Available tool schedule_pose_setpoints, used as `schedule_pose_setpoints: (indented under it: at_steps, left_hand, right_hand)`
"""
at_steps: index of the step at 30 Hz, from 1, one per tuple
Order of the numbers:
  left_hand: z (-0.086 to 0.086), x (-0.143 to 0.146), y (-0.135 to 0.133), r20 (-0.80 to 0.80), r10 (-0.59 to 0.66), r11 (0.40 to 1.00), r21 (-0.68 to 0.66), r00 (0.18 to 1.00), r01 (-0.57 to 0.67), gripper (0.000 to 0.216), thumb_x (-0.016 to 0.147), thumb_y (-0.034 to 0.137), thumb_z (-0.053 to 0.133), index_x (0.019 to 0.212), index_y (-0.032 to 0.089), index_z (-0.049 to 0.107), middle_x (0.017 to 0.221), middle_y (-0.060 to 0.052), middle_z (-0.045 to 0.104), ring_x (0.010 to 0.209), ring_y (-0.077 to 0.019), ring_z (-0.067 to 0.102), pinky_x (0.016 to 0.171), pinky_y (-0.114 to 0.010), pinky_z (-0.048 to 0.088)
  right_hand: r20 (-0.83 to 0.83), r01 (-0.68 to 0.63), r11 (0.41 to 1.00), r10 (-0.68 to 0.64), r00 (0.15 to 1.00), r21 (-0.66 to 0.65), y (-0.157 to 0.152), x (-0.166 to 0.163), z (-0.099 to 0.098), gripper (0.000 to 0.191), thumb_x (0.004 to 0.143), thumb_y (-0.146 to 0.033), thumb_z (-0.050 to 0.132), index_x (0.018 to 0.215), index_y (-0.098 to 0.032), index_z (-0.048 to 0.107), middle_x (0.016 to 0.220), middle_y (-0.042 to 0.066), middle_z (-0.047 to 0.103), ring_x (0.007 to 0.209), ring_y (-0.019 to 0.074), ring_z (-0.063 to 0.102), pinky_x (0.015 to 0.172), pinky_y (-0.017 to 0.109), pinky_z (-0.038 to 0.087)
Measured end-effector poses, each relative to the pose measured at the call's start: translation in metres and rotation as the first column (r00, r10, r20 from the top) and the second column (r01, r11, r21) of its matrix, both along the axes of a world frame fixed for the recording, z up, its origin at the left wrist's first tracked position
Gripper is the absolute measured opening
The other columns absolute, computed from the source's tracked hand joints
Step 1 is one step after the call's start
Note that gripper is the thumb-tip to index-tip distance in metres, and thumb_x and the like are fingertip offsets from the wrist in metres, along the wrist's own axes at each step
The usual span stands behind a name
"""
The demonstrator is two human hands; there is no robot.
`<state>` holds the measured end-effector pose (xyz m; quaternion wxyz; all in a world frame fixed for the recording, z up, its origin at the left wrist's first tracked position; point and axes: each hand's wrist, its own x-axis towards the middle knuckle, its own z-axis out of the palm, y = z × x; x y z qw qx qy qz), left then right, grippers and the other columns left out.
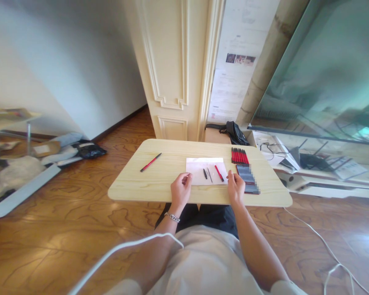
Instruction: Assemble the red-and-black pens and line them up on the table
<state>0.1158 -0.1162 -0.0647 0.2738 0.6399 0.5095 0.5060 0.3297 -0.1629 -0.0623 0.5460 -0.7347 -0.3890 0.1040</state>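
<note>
A white sheet [197,177] lies on the pale wooden table between my two hands. On the sheet rest a short black pen part [205,174], a thin dark refill [210,175] and a red pen barrel [219,173]. My left hand [181,189] is at the sheet's left edge, thumb and fingers pinched together. At the right edge my right hand [236,187] has its fingers curled closed too. Whether either hand grips the paper or a tiny piece is hard to see. An assembled red and black pen [151,162] lies apart on the left.
Several red and black pens [239,156] lie in a row at the table's back right. A dark phone [247,179] lies beside my right hand. The small table [126,186] has rounded corners. A white cable [119,247] crosses before my left forearm; a black bag [235,133] sits behind the table.
</note>
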Motion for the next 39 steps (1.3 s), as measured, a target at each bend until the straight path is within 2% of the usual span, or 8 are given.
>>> schedule_pose_setpoints:
  at_steps: [9, 13, 16, 19, 22, 28, 34, 39]
  left_hand:
    - [0.000, -0.003, 0.000, -0.004, 0.051, 0.999, -0.011, 0.999, -0.051, 0.035, 0.086, 0.048, 0.049, 0.090, 0.018, 0.065, 0.062, -0.001, 0.061, 0.056, -0.0135, 0.053, 0.056, -0.022, 0.040]
    - [-0.002, -0.004, 0.001, -0.009, 0.046, 0.999, -0.012, 0.999, -0.046, 0.035, 0.086, 0.048, 0.048, 0.090, 0.018, 0.065, 0.060, 0.000, 0.058, 0.055, -0.0134, 0.052, 0.055, -0.022, 0.039]
    - [-0.002, -0.005, 0.002, -0.013, 0.038, 0.999, -0.013, 0.999, -0.038, 0.034, 0.086, 0.047, 0.048, 0.090, 0.018, 0.065, 0.060, 0.000, 0.058, 0.056, -0.0133, 0.053, 0.054, -0.022, 0.039]
    - [0.000, -0.005, 0.002, -0.013, 0.026, 1.000, -0.014, 1.000, -0.026, 0.034, 0.086, 0.048, 0.048, 0.089, 0.018, 0.064, 0.062, 0.000, 0.059, 0.057, -0.0136, 0.054, 0.055, -0.022, 0.039]
    - [0.001, -0.005, 0.002, -0.012, 0.009, 1.000, -0.012, 1.000, -0.009, 0.035, 0.086, 0.049, 0.048, 0.089, 0.018, 0.064, 0.063, 0.000, 0.060, 0.058, -0.0137, 0.055, 0.056, -0.022, 0.040]
    - [0.000, -0.005, 0.001, 0.004, 0.016, 1.000, -0.009, 1.000, -0.016, 0.035, 0.085, 0.048, 0.049, 0.090, 0.018, 0.065, 0.064, -0.001, 0.063, 0.058, -0.0141, 0.056, 0.056, -0.022, 0.040]
    - [-0.001, -0.006, 0.000, 0.012, 0.026, 1.000, -0.002, 1.000, -0.026, 0.034, 0.085, 0.047, 0.049, 0.090, 0.018, 0.065, 0.066, -0.002, 0.064, 0.060, -0.0141, 0.058, 0.056, -0.022, 0.041]
    - [-0.004, -0.005, 0.002, 0.037, 0.008, 1.000, -0.009, 0.999, -0.007, 0.034, 0.086, 0.048, 0.049, 0.091, 0.018, 0.065, 0.069, -0.003, 0.066, 0.062, -0.0147, 0.060, 0.060, -0.023, 0.044]
  right_hand:
    - [-0.093, -0.040, 0.998, 0.043, 0.995, 0.039, 0.001, 0.006, -0.006, 0.055, 0.085, -0.067, 0.031, 0.057, -0.021, 0.042, 0.050, -0.002, 0.041, 0.052, 0.0132, 0.039, 0.052, 0.025, 0.032]
    - [-0.140, -0.030, 0.996, 0.041, 0.989, 0.080, -0.002, 0.003, -0.004, 0.053, 0.085, -0.066, 0.033, 0.057, -0.021, 0.042, 0.049, -0.003, 0.039, 0.051, 0.0128, 0.038, 0.051, 0.025, 0.032]
    - [-0.116, -0.016, 0.997, 0.024, 0.993, 0.072, -0.004, 0.002, -0.002, 0.055, 0.086, -0.065, 0.032, 0.059, -0.020, 0.047, 0.050, -0.002, 0.044, 0.052, 0.0138, 0.042, 0.052, 0.025, 0.033]
    - [0.015, -0.010, 1.000, 0.010, 1.000, -0.005, -0.001, 0.005, 0.004, 0.057, 0.088, -0.062, 0.031, 0.065, -0.017, 0.058, 0.058, 0.003, 0.057, 0.059, 0.0164, 0.052, 0.057, 0.026, 0.037]
    - [0.191, -0.044, 0.986, 0.074, 0.979, -0.160, 0.011, 0.012, 0.015, 0.050, 0.088, -0.056, 0.036, 0.077, -0.018, 0.067, 0.070, 0.005, 0.066, 0.066, 0.0180, 0.058, 0.061, 0.026, 0.037]
    - [0.378, -0.092, 0.860, 0.314, 0.871, -0.502, 0.051, 0.023, 0.031, 0.028, 0.083, -0.041, 0.054, 0.087, -0.020, 0.072, 0.086, 0.009, 0.072, 0.082, 0.0203, 0.064, 0.067, 0.025, 0.039]
    - [0.440, -0.055, 0.782, 0.406, 0.801, -0.621, 0.070, 0.020, 0.029, 0.034, 0.079, -0.047, 0.058, 0.086, -0.017, 0.072, 0.088, 0.014, 0.071, 0.087, 0.0232, 0.065, 0.072, 0.028, 0.042]
    - [0.409, -0.063, 0.745, 0.432, 0.804, -0.664, 0.074, 0.017, 0.023, 0.033, 0.080, -0.044, 0.057, 0.078, -0.015, 0.072, 0.085, 0.016, 0.071, 0.085, 0.0228, 0.065, 0.070, 0.027, 0.042]
